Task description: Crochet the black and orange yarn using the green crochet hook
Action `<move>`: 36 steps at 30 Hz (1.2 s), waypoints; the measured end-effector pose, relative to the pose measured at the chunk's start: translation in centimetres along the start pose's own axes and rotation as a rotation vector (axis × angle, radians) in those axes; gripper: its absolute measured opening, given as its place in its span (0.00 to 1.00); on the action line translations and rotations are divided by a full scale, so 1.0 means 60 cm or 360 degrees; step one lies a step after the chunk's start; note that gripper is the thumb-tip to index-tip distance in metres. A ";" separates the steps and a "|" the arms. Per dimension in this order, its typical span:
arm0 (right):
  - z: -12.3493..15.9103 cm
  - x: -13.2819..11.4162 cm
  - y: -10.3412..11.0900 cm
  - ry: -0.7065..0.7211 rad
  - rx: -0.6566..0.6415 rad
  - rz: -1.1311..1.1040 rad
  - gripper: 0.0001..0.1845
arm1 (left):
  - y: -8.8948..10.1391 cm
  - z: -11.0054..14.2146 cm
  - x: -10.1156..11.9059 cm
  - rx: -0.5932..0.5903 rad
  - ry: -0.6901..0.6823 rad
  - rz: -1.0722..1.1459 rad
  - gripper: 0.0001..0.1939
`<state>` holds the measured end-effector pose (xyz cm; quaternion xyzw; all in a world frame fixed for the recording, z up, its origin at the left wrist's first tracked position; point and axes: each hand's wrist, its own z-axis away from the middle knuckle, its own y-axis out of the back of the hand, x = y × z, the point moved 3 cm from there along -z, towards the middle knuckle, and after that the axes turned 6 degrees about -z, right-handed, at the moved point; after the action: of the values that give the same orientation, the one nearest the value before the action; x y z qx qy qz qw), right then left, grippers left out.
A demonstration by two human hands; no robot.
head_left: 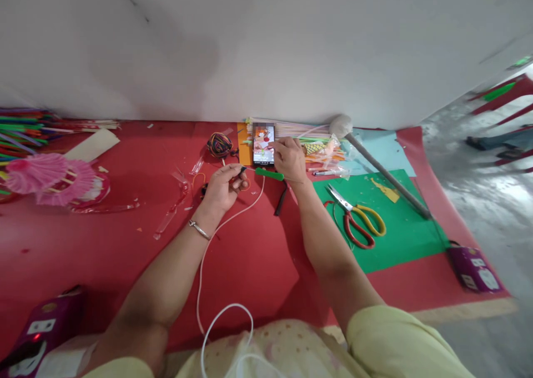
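A phone [263,144] leans against the white wall with its screen lit. My right hand [288,159] reaches to it, one finger touching the screen's right edge while the other fingers curl. My left hand [224,187] is closed in a pinch on a small dark piece, close to a green stick [269,174] that lies between both hands. A white cable [227,217] runs from the phone toward my lap.
Scissors with yellow and red handles [358,218] lie on a green sheet [387,222] at right, beside a grey rod [385,175]. A ball of coloured bands [219,144] sits left of the phone. Pink paper fans [54,179] and coloured straws [25,128] lie far left.
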<state>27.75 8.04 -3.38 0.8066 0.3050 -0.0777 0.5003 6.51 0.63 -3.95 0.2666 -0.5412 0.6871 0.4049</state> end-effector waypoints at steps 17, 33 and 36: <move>0.001 -0.056 0.035 -0.0006 -0.0358 -0.1039 0.21 | 0.004 -0.004 0.023 0.0091 -0.0075 0.0028 0.08; 0.019 -0.120 -0.004 -0.0927 -0.0381 -0.2063 0.31 | 0.023 -0.022 0.014 0.0145 -0.0314 -0.0375 0.18; 0.018 -0.120 -0.005 -0.0998 -0.0335 -0.2104 0.30 | 0.026 -0.023 0.016 0.0106 -0.0345 -0.0405 0.18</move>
<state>21.98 4.22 -1.05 0.3420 0.5758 -0.5602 0.4876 4.79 2.08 -4.36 0.4187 -0.5206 0.6149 0.4189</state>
